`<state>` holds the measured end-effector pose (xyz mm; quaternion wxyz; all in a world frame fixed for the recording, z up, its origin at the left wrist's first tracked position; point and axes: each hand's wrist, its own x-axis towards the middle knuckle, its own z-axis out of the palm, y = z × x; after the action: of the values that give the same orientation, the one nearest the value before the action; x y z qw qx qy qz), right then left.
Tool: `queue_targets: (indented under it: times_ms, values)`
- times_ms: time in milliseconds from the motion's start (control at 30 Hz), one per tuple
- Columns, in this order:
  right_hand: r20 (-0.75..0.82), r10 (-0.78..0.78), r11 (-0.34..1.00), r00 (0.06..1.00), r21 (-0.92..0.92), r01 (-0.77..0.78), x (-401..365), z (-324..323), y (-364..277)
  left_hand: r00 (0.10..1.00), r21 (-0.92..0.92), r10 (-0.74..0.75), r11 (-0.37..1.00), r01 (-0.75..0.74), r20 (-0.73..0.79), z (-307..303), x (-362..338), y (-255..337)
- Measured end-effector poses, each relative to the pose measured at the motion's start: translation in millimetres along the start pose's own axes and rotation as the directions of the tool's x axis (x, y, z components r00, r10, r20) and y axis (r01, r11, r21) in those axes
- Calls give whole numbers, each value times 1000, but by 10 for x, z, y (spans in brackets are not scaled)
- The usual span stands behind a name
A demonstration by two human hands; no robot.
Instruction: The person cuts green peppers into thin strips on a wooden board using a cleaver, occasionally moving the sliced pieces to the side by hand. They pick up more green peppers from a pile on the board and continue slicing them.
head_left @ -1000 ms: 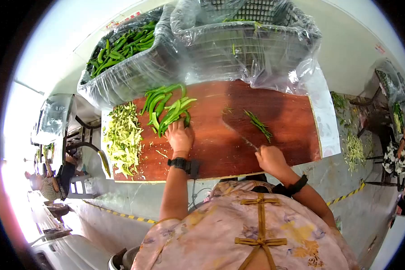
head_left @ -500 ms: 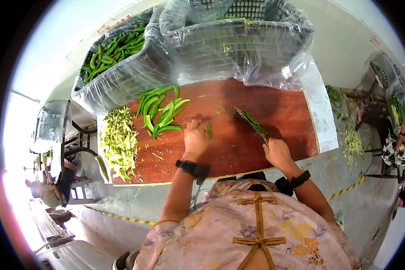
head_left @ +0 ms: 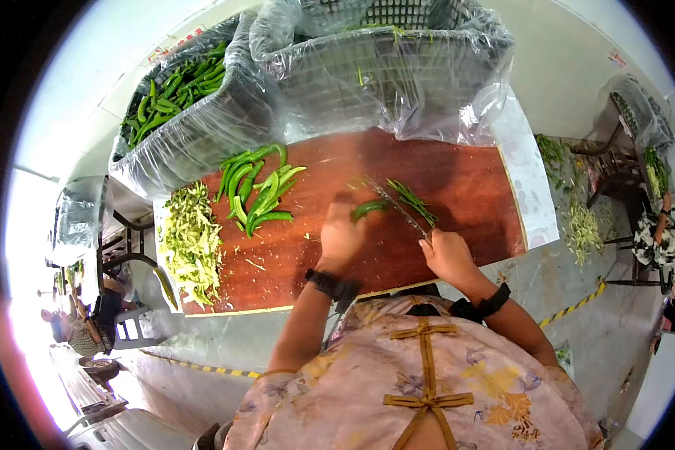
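My right hand (head_left: 450, 256) is closed on the handle of a knife (head_left: 399, 209), its thin blade slanting up and left over the board (head_left: 472, 187). My left hand (head_left: 342, 236), somewhat blurred, presses a piece of green pepper (head_left: 369, 208) against the board. The pepper's right end meets the blade or lies just beside it. A small bundle of thin green pepper strips (head_left: 411, 198) lies right of the blade. Left of my left hand is a heap of long green peppers (head_left: 259, 187), several showing pale cut sides.
Pale green scraps (head_left: 191, 244) are piled at the board's left end. Behind it stand a plastic-lined crate of green peppers (head_left: 176, 94) and a larger plastic-lined crate (head_left: 386, 79). Other people sit far left (head_left: 82, 330) and far right (head_left: 656, 236).
My left hand has shifted right with a pepper piece, now showing by the blade. The knife has moved left, away from the strips, which stay on the board. The view has shifted slightly.
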<state>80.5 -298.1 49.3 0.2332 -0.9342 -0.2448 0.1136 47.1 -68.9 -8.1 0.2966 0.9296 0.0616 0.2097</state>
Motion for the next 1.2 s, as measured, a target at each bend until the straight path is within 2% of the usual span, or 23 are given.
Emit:
queue_targets:
  times_ms: [33, 100, 167, 233, 300, 367, 433, 500, 600, 633, 667, 700, 767, 800, 833, 867, 900, 967, 1000, 1033, 1133, 1200]
  values:
    - [27, -2, 1000, 1000, 1, 2, 11, 3, -45, 997, 8, -75, 997, 75, 13, -58, -15, 42]
    - [54, -9, 1000, 998, 2, 9, 35, -14, -151, 991, 32, -121, 992, 119, 58, -41, -82, -40]
    - [55, -128, 992, 990, 29, 127, 60, -47, -275, 980, 60, -170, 984, 165, 102, -7, -125, -113]
    - [46, -146, 989, 988, 40, 144, 94, -34, -386, 946, 126, -285, 955, 267, 154, -2, -111, -48]
    - [34, -162, 986, 986, 48, 160, 156, 14, -461, 939, 114, -305, 951, 289, 162, -1, -102, -19]
    - [104, -197, 980, 975, 20, 196, 242, 167, -457, 930, 103, -323, 946, 309, 174, -1, -105, -16]
    - [137, -195, 981, 971, 11, 195, 332, 325, -398, 965, 144, -237, 965, 221, 108, 11, -139, -19]
    - [169, -198, 980, 965, 0, 201, 404, 380, -352, 970, 155, -221, 967, 203, 106, 19, -138, -41]
    - [135, -224, 973, 965, -28, 230, 444, 341, -326, 975, 213, -176, 966, 146, 133, -104, -107, -120]
    - [144, -208, 977, 968, -7, 211, 413, 291, -296, 973, 257, -166, 959, 122, 159, -163, -104, -173]
    - [156, -192, 981, 969, 15, 192, 373, 246, -263, 954, 275, -252, 940, 200, 166, -199, -87, -252]
    - [160, -192, 981, 968, 15, 192, 328, 198, -228, 980, 280, -187, 946, 161, 70, -312, -66, -234]
    - [96, -111, 994, 989, 19, 110, 249, 107, -138, 1000, 412, -11, 911, 3, 17, -393, 23, -360]
    - [125, -28, 999, 992, -19, 31, 253, 70, -97, 1000, 411, -11, 912, 2, 21, -396, 78, -335]
    - [126, -19, 1000, 992, -19, 22, 248, 34, -67, 999, 429, -14, 903, -4, 39, -378, 134, -291]
    - [40, -16, 1000, 999, 17, 15, 230, -10, -36, 998, 445, -15, 895, -13, 59, -342, 192, -238]
    - [-44, -5, 999, 999, 53, 7, 205, -45, 6, 997, 435, -13, 900, -20, 73, -278, 257, -180]
    - [-35, 57, 997, 998, 53, -55, 198, -4, 160, 976, 154, 219, 964, -219, 12, -104, 377, -46]
    - [-52, 26, 999, 998, 48, -23, 179, -35, 157, 972, 101, 223, 968, -229, 70, -19, 401, 5]
    - [-71, -8, 999, 997, 43, 11, 161, -52, 159, 970, 85, 230, 968, -237, 81, 87, 415, 13]
    - [-11, 18, 999, 1000, 36, -17, 111, -53, 186, 945, 93, 282, 949, -300, 165, 256, 452, 100]
    - [29, 46, 998, 999, 44, -47, 90, -18, 219, 941, 141, 257, 946, -292, 222, 254, 393, 163]
